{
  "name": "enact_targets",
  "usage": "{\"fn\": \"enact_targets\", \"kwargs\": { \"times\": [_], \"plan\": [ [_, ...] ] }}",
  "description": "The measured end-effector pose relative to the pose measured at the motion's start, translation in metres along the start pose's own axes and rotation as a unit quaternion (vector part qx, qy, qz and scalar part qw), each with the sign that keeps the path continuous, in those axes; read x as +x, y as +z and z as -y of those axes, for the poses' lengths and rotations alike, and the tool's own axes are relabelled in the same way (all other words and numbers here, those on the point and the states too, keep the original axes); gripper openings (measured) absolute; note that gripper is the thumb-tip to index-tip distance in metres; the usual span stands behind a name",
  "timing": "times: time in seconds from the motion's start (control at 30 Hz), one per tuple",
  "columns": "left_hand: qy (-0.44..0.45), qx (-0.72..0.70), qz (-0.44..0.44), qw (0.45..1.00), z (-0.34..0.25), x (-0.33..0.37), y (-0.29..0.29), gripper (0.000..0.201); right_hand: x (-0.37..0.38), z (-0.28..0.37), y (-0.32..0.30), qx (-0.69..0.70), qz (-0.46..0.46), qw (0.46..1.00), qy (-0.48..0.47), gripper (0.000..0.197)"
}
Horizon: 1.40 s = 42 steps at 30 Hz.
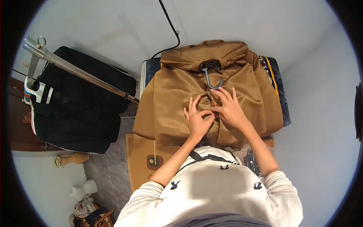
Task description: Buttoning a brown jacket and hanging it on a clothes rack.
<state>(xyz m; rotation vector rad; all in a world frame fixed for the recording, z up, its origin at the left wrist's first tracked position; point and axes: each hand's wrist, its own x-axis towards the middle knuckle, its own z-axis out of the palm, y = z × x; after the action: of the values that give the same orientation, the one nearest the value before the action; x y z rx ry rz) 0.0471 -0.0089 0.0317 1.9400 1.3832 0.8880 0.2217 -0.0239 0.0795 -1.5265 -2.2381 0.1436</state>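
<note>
A shiny brown satin jacket (174, 109) lies spread out in front of me, collar at the far end. The dark grey hook of a hanger (207, 78) sticks out at its neck and curves toward me; the rest of the hanger is hidden in the cloth. Along the jacket's front opening, my left hand (198, 119) pinches the edge between thumb and forefinger, other fingers raised. Close beside it, my right hand (228, 109) pinches the same edge, its remaining fingers fanned out near the hook. Any button or fastener there is too small to make out.
Beneath the jacket is a dark blue patterned cloth (280, 90). A metal rail (87, 77) at the left carries black clothes (83, 109). A black cable (169, 22) runs down the wall. A brown cardboard sheet (140, 159), a vase (75, 159) and a white bust form (85, 188) are on the floor.
</note>
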Motion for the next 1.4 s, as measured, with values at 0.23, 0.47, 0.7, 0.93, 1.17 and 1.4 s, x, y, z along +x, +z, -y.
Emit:
{"fn": "enact_targets", "kwargs": {
  "times": [0.23,0.47,0.7,0.93,1.17,1.4],
  "plan": [
    [0.09,0.023,0.007,0.996,-0.003,0.008,-0.021,0.013,0.022,-0.007,-0.022,-0.098,0.061,0.985,-0.125,0.009],
    [0.173,0.14,0.078,0.972,0.027,0.02,-0.041,0.03,0.03,-0.016,-0.029,-0.194,0.144,0.954,-0.179,0.014],
    [0.246,0.147,0.033,0.958,0.038,0.024,-0.024,0.022,0.033,-0.016,-0.025,-0.131,0.078,0.966,-0.21,0.01],
    [0.228,0.07,-0.002,0.971,0.034,0.034,-0.025,0.011,0.027,-0.016,-0.018,-0.001,0.045,0.988,-0.146,0.013],
    [0.165,0.012,-0.022,0.986,0.017,0.033,-0.028,0.008,0.017,-0.018,-0.015,0.036,-0.051,0.994,-0.087,0.015],
    [0.15,0.018,-0.034,0.988,0.008,0.035,-0.028,0.007,0.011,-0.014,-0.003,0.014,-0.139,0.987,-0.079,0.019]
  ]
}}
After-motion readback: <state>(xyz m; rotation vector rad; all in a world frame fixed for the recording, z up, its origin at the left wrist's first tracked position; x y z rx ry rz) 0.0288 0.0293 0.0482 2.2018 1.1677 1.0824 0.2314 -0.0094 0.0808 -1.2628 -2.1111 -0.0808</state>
